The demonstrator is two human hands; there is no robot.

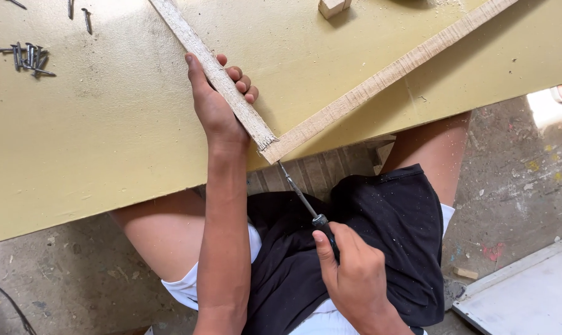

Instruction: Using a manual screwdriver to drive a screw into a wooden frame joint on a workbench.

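My left hand [216, 102] grips a pale wooden strip [197, 46] lying on a yellow board [107, 136], thumb on one side and fingers wrapped over the other. A second wooden strip [392, 71] meets it in a corner at the board's near edge. My right hand [352, 273] is closed around the dark handle of a screwdriver [299, 195]. Its metal shaft points up, and the tip touches the corner joint of the two strips from below the board's edge. Both hands are above my lap.
A pile of nails [26, 59] lies at the board's far left, with a few loose ones above it. A small wood block [331, 7] sits at the top. A white panel [529, 294] lies on the dusty floor at lower right.
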